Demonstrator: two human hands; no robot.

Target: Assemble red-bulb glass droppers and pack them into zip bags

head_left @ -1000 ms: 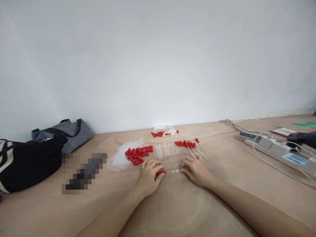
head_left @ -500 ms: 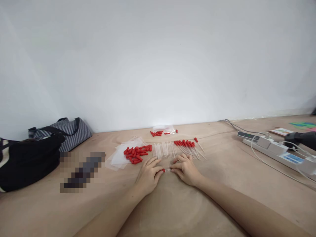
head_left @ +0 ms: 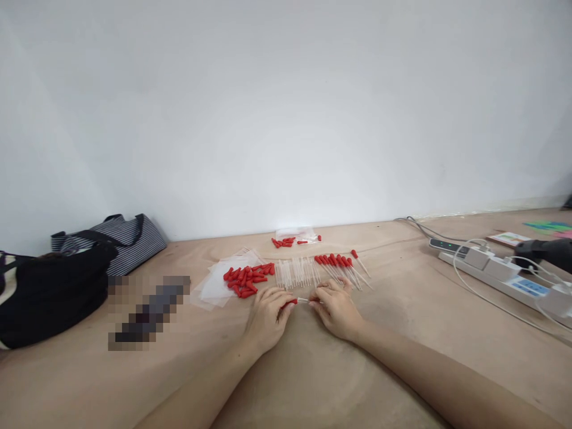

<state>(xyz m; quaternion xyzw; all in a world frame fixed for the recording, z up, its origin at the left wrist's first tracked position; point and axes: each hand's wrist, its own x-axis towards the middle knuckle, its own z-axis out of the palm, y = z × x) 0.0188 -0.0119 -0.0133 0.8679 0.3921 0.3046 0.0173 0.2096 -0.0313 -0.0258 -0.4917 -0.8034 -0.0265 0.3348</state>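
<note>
My left hand [head_left: 268, 316] pinches a red rubber bulb [head_left: 292, 301] between thumb and fingers. Facing it, my right hand [head_left: 338, 311] grips a thin clear tube [head_left: 304, 300], whose left end meets the bulb. Just beyond my hands lies a row of clear tubes [head_left: 297, 272]. To their right, several tubes capped with red bulbs [head_left: 333, 260] lie slanted side by side, one [head_left: 354, 254] a little apart. A pile of loose red bulbs [head_left: 245, 279] rests left of the clear tubes, partly on clear plastic bags [head_left: 214, 286].
More red bulbs [head_left: 283, 242] lie by a clear bag [head_left: 295, 233] near the wall. On the left are a black bag [head_left: 58, 292], a striped bag [head_left: 134, 238] and a blurred dark object [head_left: 152, 310]. A white power strip [head_left: 496, 274] with cables is at the right.
The bulb and tube between my hands have moved slightly away from me, and more of the red bulb shows at my left fingertips. My right fingers have drawn closer together.
</note>
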